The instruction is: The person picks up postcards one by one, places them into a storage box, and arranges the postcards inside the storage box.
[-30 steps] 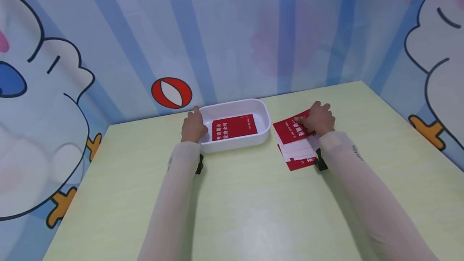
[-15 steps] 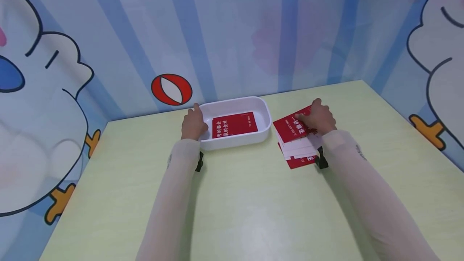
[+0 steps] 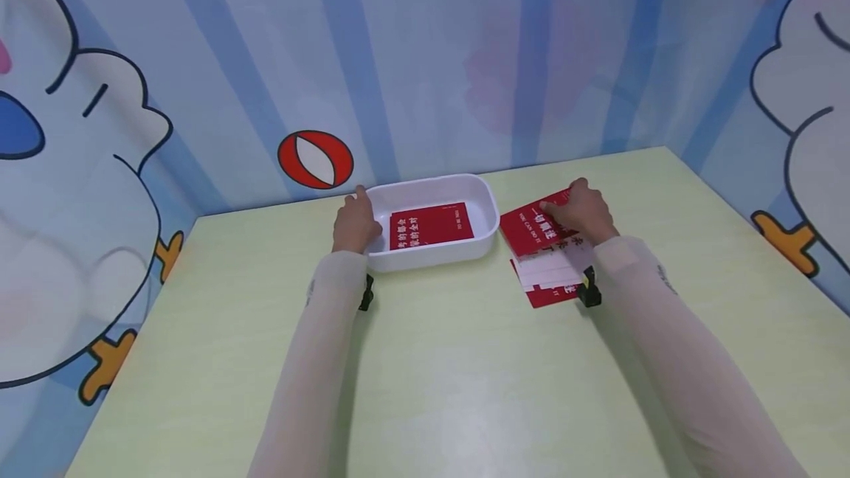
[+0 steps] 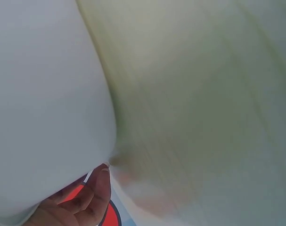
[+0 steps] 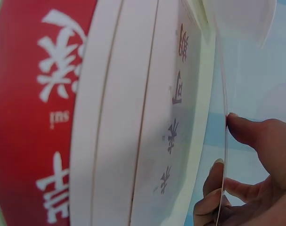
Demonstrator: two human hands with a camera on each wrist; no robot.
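Observation:
My left hand grips the left end of a white plastic tray, thumb over the rim. In the left wrist view, fingers curl against the tray's outer wall. Inside the tray lie red cards with white lettering. To the tray's right, my right hand pinches a red card between thumb and fingers. The right wrist view has this card edge-on, raised off the pile. Beneath it, white cards with dark characters are fanned out, above a red card at the near end.
A pale green-yellow table bears everything. Its back edge meets a blue striped backdrop with cartoon figures and a red-and-white ball. The tray stands close to that backdrop. A black strap piece hangs below the right wrist, beside the pile.
My right hand has lifted the pinched red card a little, and more of the white cards' dark characters shows beneath. The left hand stays on the tray. The head view has shifted slightly.

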